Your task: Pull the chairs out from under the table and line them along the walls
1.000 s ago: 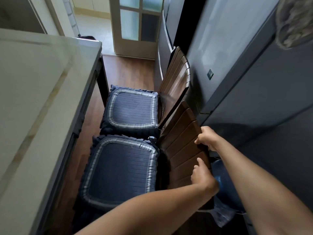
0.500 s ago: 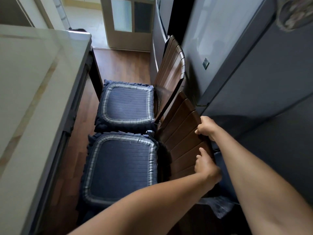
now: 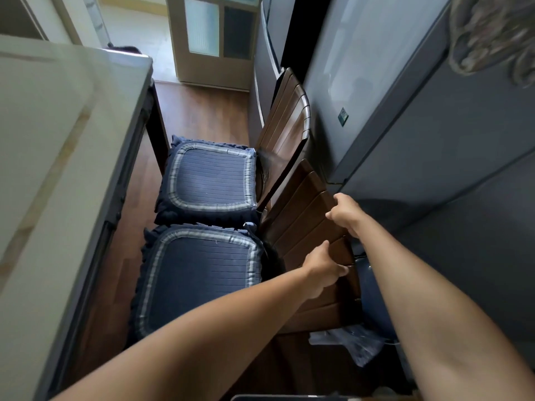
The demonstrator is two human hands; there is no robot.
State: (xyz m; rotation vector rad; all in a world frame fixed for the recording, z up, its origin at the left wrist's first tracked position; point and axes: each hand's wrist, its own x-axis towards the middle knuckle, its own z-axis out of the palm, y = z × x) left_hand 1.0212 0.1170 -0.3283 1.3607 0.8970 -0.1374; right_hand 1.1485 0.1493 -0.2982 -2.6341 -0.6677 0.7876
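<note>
Two dark wooden chairs with blue cushions stand side by side, backs toward the grey refrigerator (image 3: 405, 117) on the right. The near chair (image 3: 301, 224) has its slatted backrest under both my hands. My right hand (image 3: 346, 214) grips the backrest's top edge. My left hand (image 3: 324, 270) closes on the same top edge, nearer to me. The near cushion (image 3: 199, 273) touches the far chair's cushion (image 3: 208, 180). The far chair (image 3: 286, 125) leans its back close to the refrigerator. The table (image 3: 58, 140) runs along the left.
A narrow strip of wood floor (image 3: 139, 204) lies between the table and the chairs. A blue bin with a plastic bag (image 3: 373, 308) stands behind the near chair. A glazed door (image 3: 214, 33) is at the far end.
My left hand has slid from the backrest's upper face onto its top edge. The view has shifted slightly; the chairs look unmoved.
</note>
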